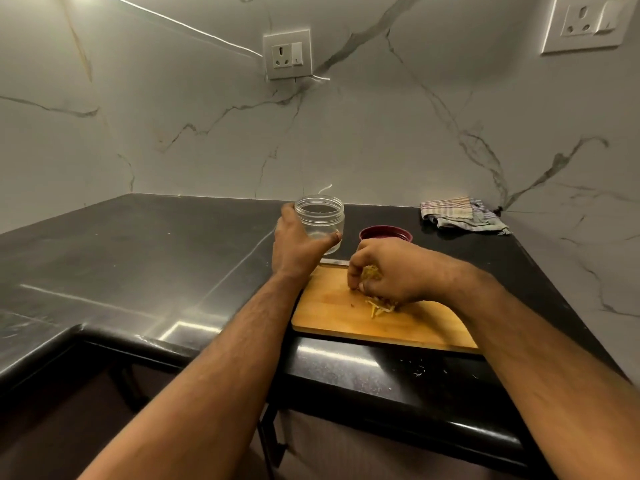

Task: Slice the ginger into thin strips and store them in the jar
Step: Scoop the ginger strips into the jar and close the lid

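Note:
A clear, lidless jar [322, 216] stands upright on the black counter just behind the wooden cutting board [346, 317]. My left hand [298, 244] grips the jar from its left side, thumb across its lower front. My right hand [391, 271] is curled over the middle of the board, pinching a bunch of pale yellow ginger strips [370, 273]. More strips [379, 308] lie loose on the board under that hand. A knife blade [334, 261] shows along the board's far edge, mostly hidden behind my hands.
A dark red lid [384, 233] lies on the counter right of the jar. A striped cloth [457, 214] is crumpled at the back right corner. The black counter [138, 258] stretches left; marble walls with sockets stand behind. Small scraps dot the counter's front edge.

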